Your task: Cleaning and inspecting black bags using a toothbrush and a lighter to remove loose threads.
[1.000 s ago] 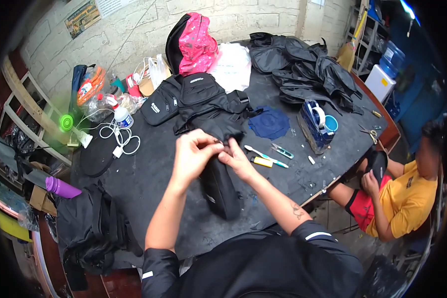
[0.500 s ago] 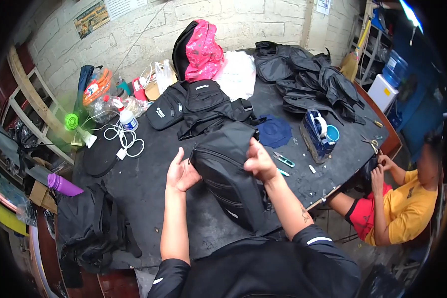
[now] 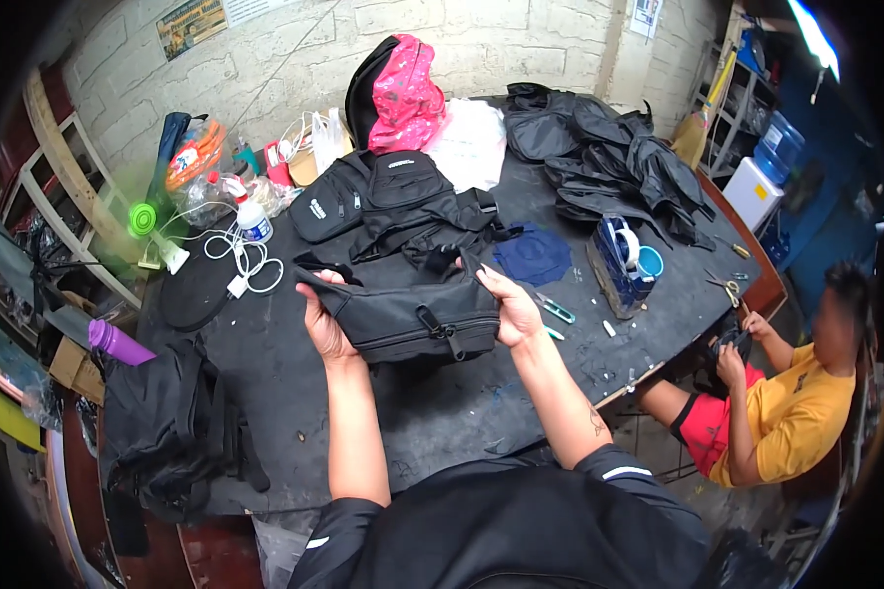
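Note:
I hold a small black bag (image 3: 413, 319) stretched sideways between both hands above the dark worktable (image 3: 442, 412). My left hand (image 3: 321, 322) grips its left end, and my right hand (image 3: 509, 304) grips its right end. The bag's zipper and a buckle face me. Just behind it lies a pile of black bags (image 3: 393, 201).
A pink and black backpack (image 3: 403, 93) leans on the brick wall. Black fabric (image 3: 609, 167) is heaped at the back right, more (image 3: 162, 432) at the front left. A blue tape holder (image 3: 624, 260), small cutters (image 3: 560, 311), white cables (image 3: 241, 260) and bottles (image 3: 250, 216) lie about. A person in yellow (image 3: 791, 412) sits at the right.
The bag hung lengthwise in front of me a second ago. I have turned it level and pulled it out flat between my hands.

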`<state>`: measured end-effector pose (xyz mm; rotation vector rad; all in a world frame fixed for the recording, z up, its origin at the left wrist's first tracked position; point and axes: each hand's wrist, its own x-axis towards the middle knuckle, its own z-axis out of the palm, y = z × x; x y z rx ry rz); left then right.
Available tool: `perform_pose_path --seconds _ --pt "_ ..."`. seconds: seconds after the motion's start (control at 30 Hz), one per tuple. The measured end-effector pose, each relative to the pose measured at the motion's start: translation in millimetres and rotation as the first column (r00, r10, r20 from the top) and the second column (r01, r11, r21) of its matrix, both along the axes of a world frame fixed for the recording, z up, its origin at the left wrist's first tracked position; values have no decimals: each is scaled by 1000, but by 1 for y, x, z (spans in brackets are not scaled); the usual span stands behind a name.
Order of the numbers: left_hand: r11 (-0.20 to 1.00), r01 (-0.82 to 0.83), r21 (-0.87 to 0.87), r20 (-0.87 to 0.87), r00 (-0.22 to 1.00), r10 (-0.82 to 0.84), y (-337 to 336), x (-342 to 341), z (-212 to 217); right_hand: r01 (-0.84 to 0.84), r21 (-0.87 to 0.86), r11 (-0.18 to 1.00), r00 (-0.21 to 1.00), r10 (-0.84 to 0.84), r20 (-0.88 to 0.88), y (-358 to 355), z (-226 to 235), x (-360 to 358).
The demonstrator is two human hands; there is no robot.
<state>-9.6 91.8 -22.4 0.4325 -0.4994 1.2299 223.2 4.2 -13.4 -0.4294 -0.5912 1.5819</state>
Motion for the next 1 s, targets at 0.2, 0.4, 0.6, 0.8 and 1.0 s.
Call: perform_pose_path --seconds 0.2,0.4,0.6,0.8,1.0 --pt "956 -95 -277 -437 899 -38 -22 -15 5 474 281 834 843 -522 129 7 18 26" --pt "985 -54 -164 -426 904 -22 -28 -31 -17 406 416 814 821 -525 225 0 40 22" --pt "948 -121 -294 -418 908 -13 -35 -21 -25 560 330 760 744 -636 205 -9 7 24" --pt "910 -218 -353 -586 810 -33 -58 -26 -58 594 214 776 749 -630 205 -42 -16 26" --pt "871 -177 -458 -603 782 -158 -55 -24 -88 653 19 757 729 -635 255 -32 -59 31"
